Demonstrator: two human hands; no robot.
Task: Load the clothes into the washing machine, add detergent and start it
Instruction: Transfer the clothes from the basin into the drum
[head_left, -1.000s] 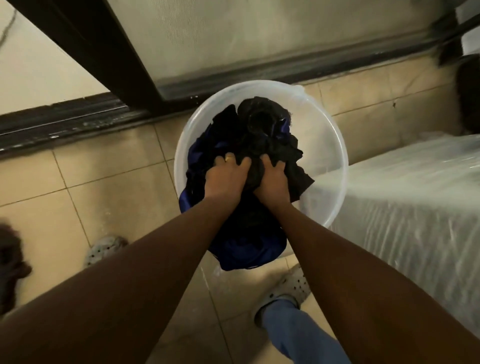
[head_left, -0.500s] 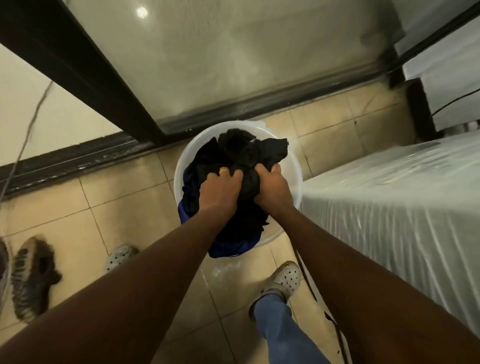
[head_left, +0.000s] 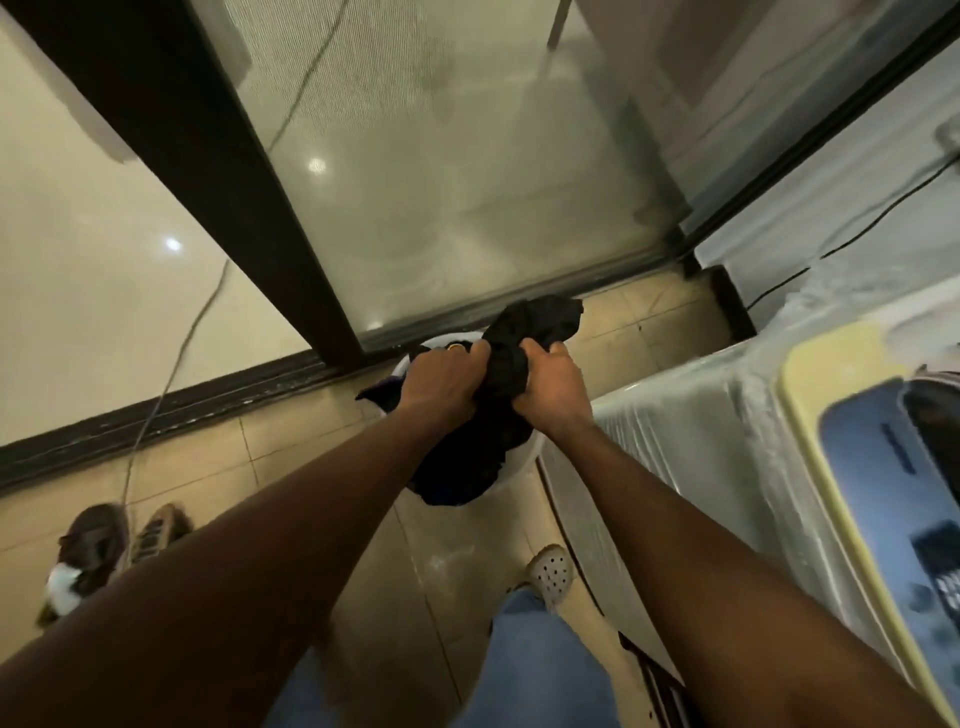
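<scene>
A bundle of dark clothes (head_left: 511, 364), black with some deep blue at the bottom, hangs in the air in front of me. My left hand (head_left: 441, 376) and my right hand (head_left: 553, 387) both grip its upper part, side by side. Under the bundle a white plastic basin (head_left: 517, 467) stands on the floor, mostly hidden by the clothes. The washing machine (head_left: 727, 467) is at the right, wrapped in clear plastic, with a pale yellow top rim and a blue lid (head_left: 878, 467).
A dark-framed sliding glass door (head_left: 441, 182) runs behind the basin. Shoes (head_left: 104, 551) lie on the tiled floor at the left. A thin cord (head_left: 176, 364) hangs down at the left. My foot in a white clog (head_left: 550, 574) is beside the machine.
Both hands have lifted the clothes bundle up out of the basin. The view has risen and swung right, so the washing machine's top has come into sight.
</scene>
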